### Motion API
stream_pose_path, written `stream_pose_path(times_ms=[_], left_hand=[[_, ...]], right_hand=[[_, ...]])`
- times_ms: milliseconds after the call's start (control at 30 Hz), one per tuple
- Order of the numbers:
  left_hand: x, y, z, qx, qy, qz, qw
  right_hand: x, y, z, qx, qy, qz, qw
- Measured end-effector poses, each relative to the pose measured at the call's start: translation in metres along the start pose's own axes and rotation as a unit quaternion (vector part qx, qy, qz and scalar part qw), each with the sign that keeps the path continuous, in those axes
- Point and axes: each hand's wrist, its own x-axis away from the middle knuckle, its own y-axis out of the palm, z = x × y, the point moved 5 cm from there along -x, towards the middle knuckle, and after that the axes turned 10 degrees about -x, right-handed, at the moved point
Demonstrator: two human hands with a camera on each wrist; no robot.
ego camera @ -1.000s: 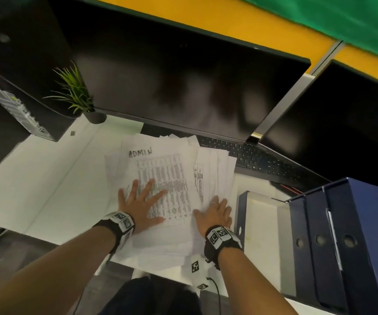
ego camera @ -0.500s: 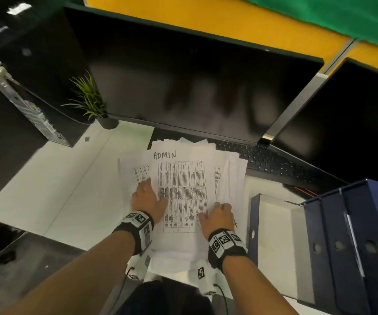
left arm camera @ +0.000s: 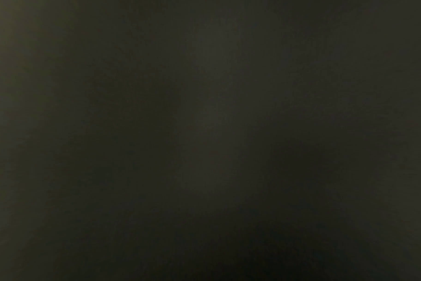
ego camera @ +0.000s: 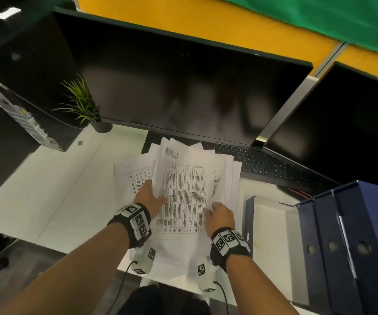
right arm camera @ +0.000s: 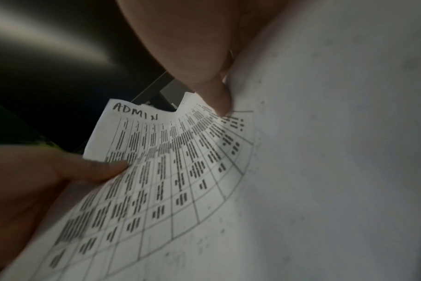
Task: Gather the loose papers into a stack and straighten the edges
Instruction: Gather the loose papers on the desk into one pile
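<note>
A loose pile of white papers [ego camera: 183, 189] lies fanned on the white desk [ego camera: 47, 189] in front of the keyboard. Its top sheet is a printed table headed "ADMIN". My left hand [ego camera: 148, 196] holds the pile's left edge, thumb on top and fingers hidden under the sheets. My right hand [ego camera: 219, 213] grips the right edge with curled fingers. In the right wrist view the top sheet [right arm camera: 180, 180] bows upward, with my right thumb [right arm camera: 219, 98] pressing on it and the left thumb [right arm camera: 101, 167] on its other side. The left wrist view is dark.
A black keyboard [ego camera: 263, 164] sits just behind the pile under a wide monitor [ego camera: 183, 76]; a second monitor [ego camera: 342, 123] stands to the right. Blue binders [ego camera: 353, 246] and an open blue file box [ego camera: 272, 235] stand close at right. A small potted plant [ego camera: 81, 105] is at back left.
Both hands went from lying flat on the sheets to gripping the pile's two side edges. The fan of papers has been drawn narrower and the top sheets bow up.
</note>
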Motion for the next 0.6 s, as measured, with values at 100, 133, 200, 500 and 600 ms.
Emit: stream_pose_path(times_ms=[100, 133, 200, 500, 600], left_hand=[[-0.003, -0.031, -0.016, 0.063, -0.018, 0.028, 0.997], [-0.005, -0.042, -0.027, 0.066, -0.033, 0.038, 0.997], [-0.007, -0.054, -0.046, 0.034, -0.065, 0.046, 0.996], [0.005, -0.073, -0.056, 0.102, -0.072, 0.089, 0.988], [0.01, -0.102, -0.068, 0.126, -0.056, 0.101, 0.985]], right_hand=[[-0.005, -0.016, 0.007, -0.05, 0.037, 0.041, 0.997], [-0.008, -0.019, 0.009, -0.049, 0.043, 0.049, 0.997], [-0.013, -0.012, 0.009, -0.03, 0.054, 0.033, 0.998], [-0.014, 0.029, -0.016, 0.077, 0.04, 0.055, 0.995], [-0.019, 0.037, -0.019, 0.079, 0.064, 0.051, 0.993]])
